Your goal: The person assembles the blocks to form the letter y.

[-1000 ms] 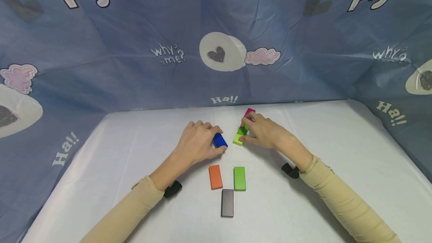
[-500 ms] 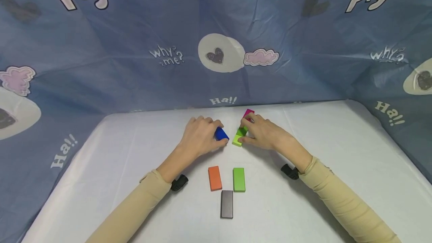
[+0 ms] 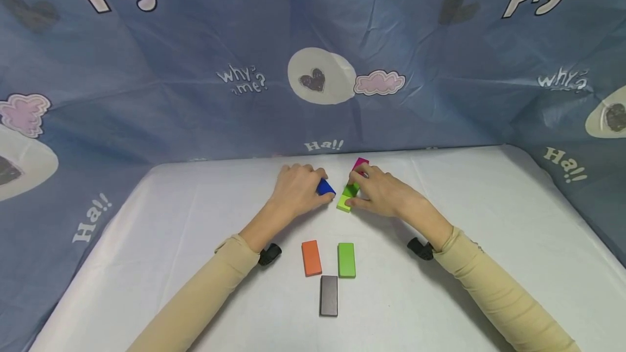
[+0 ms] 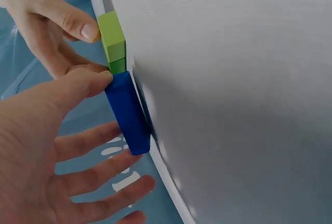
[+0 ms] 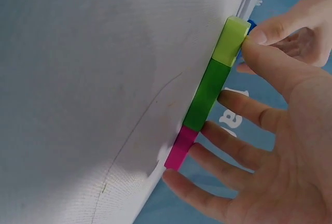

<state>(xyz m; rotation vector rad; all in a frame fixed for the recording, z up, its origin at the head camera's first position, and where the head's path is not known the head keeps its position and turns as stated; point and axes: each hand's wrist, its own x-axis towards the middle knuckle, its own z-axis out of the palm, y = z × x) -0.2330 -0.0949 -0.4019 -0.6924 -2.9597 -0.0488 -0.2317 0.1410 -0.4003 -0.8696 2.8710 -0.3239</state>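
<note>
My left hand (image 3: 297, 190) pinches a blue block (image 3: 325, 187) between thumb and fingers, just left of a slanted row of blocks. The row runs from a yellow-green block (image 3: 344, 203) at the near end, through a dark green block (image 4: 118, 66), to a magenta block (image 3: 361, 162) at the far end. Along the row's right side lies my right hand (image 3: 383, 192), its thumb at the yellow-green block. In the right wrist view its spread fingers touch the dark green block (image 5: 207, 94) and the magenta one. That view shows only a sliver of the blue block, behind the yellow-green one.
Closer to me on the white table (image 3: 440, 308) lie an orange block (image 3: 311, 258), a light green block (image 3: 346, 260) and a dark grey block (image 3: 329, 296). A blue printed cloth (image 3: 205, 113) hangs behind the table's far edge.
My left hand has moved away from me and to the right with the blue block, bringing it nearer the row. The right hand has stayed in place.
</note>
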